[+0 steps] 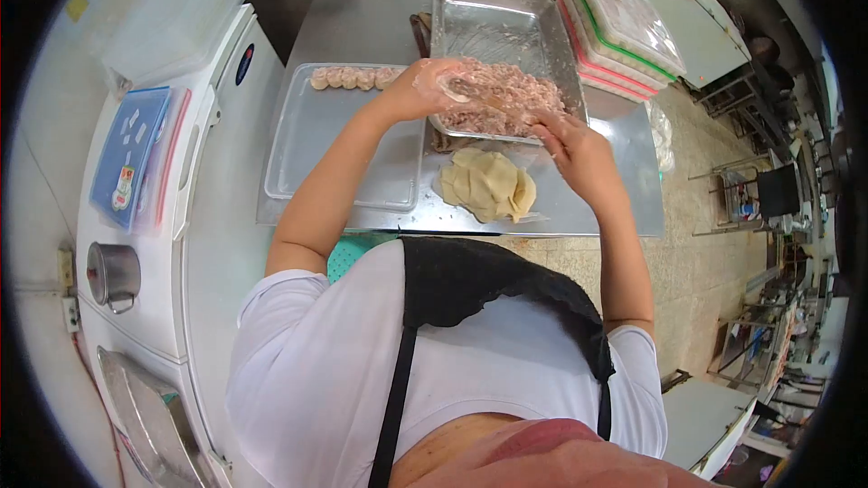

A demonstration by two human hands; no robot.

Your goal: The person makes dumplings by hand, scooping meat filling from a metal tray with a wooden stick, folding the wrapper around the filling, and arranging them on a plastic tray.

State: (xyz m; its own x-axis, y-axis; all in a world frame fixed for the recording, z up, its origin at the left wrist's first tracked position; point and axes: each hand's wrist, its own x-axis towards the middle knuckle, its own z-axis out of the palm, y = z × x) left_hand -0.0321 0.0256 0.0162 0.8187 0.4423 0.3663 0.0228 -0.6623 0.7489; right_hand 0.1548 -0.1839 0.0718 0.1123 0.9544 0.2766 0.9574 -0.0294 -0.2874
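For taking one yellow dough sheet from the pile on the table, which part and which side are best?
Probably pinch an outer edge, coming from the near side. The dough sheets overlap with their edges fanned out, which should help to separate one; just beyond them, the metal tray with its raised wall leaves less room.

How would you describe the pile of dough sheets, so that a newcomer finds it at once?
Find the metal table in front of the black apron. Between its near edge and the deep metal pan, right of the clear tray, lies the dough pile. Its sheets are smooth and pale yellow, unlike the pink, crumbly minced meat.
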